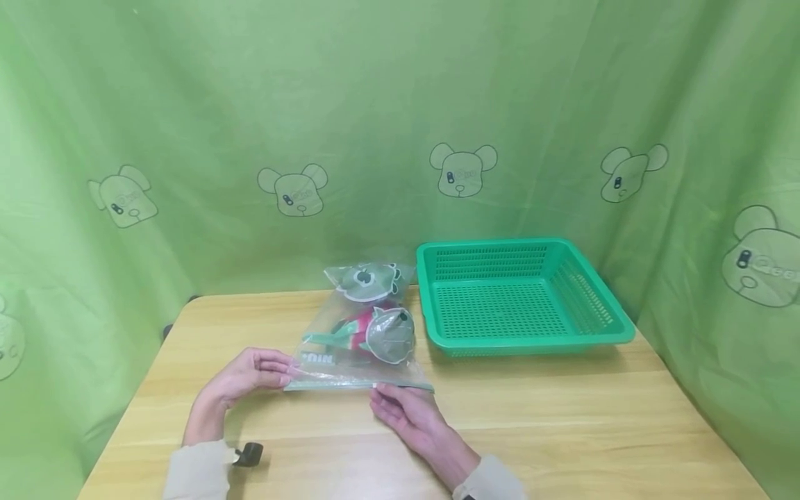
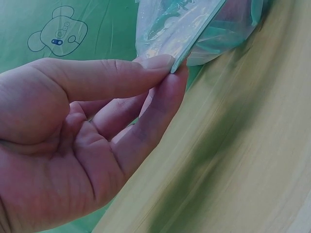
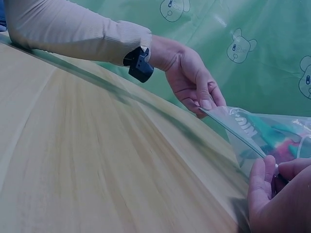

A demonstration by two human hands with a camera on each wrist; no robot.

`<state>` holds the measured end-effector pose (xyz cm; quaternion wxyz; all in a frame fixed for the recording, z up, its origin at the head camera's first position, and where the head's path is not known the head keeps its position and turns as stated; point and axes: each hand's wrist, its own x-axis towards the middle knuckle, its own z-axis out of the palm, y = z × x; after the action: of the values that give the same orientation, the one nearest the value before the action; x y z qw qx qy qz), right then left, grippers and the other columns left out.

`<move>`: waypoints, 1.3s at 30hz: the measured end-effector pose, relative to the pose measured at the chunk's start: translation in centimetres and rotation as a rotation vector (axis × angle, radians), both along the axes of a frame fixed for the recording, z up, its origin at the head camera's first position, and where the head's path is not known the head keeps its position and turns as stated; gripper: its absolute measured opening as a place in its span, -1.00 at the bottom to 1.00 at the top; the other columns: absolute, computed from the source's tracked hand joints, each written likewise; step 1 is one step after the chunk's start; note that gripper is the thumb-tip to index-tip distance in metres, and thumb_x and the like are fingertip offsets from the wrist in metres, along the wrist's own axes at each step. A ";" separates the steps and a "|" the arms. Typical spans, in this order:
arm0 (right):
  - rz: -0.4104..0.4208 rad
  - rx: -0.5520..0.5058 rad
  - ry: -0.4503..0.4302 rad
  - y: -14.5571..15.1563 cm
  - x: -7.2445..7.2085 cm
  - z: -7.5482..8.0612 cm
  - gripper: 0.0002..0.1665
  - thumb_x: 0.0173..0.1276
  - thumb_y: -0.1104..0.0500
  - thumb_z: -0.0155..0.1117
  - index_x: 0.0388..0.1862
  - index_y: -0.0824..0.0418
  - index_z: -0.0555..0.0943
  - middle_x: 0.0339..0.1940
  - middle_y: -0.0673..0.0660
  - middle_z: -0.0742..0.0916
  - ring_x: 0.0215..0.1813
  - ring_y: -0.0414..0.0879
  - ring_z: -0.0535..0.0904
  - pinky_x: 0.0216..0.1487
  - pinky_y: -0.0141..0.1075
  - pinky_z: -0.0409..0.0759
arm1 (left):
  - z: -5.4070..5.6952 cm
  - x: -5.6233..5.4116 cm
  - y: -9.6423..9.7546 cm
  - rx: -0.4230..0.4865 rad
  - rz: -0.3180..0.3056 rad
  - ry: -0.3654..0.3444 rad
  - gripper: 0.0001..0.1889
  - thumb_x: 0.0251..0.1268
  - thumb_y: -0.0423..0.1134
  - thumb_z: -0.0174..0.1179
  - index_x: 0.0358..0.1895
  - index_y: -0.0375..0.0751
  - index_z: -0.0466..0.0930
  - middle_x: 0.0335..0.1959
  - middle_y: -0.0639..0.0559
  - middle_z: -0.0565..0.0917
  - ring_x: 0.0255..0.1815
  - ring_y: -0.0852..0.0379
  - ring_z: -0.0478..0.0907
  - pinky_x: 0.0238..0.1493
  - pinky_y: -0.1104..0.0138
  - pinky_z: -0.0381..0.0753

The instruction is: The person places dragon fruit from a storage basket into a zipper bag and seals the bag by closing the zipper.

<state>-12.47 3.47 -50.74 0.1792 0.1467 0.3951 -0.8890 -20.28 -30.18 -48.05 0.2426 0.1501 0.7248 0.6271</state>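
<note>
A clear plastic zipper bag [image 1: 325, 319] with printed white-outlined figures and pink and green contents lies toward the back of the table, its green zipper edge facing me. At that edge's left corner, my left hand [image 1: 250, 375] pinches the plastic between thumb and index finger; the left wrist view shows the zipper strip [image 2: 198, 39] between the fingertips. My right hand [image 1: 412, 417] pinches a small white slider [image 3: 276, 169] partway along the zipper, right of the middle. What exactly is inside the bag cannot be told.
A green perforated plastic basket [image 1: 525, 342] stands on the wooden table [image 1: 562, 417], right of the bag. Green curtains [image 1: 375, 104] with printed bear heads enclose the back and sides. A small black device [image 1: 250, 454] is strapped at the left wrist.
</note>
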 end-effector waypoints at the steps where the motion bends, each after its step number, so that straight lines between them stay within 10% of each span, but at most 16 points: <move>1: 0.001 0.001 -0.002 0.1 0.0 0.0 -0.82 0.40 0.38 0.32 -0.05 0.39 0.61 -0.19 0.23 0.78 -0.07 -0.02 0.76 0.24 -0.11 0.63 | 0.0 0.0 0.0 0.002 0.000 -0.002 -0.55 0.27 -0.53 0.29 0.18 -0.68 0.46 -0.03 -0.26 0.75 -0.07 0.07 0.74 0.05 0.23 0.72; 39: -0.043 0.004 0.014 4.0 1.0 0.3 -0.75 0.43 0.37 0.29 0.04 0.43 0.55 -0.16 0.25 0.79 -0.02 0.00 0.76 0.26 -0.11 0.61 | 0.2 0.4 -0.1 -0.006 -0.007 0.013 -0.55 0.28 -0.51 0.30 0.20 -0.67 0.47 -0.01 -0.31 0.74 -0.07 0.06 0.74 0.04 0.23 0.72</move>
<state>-11.50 7.47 -50.39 0.1569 0.1492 0.3951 -0.8928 -19.92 -30.29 -47.81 0.2406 0.1559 0.7279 0.6229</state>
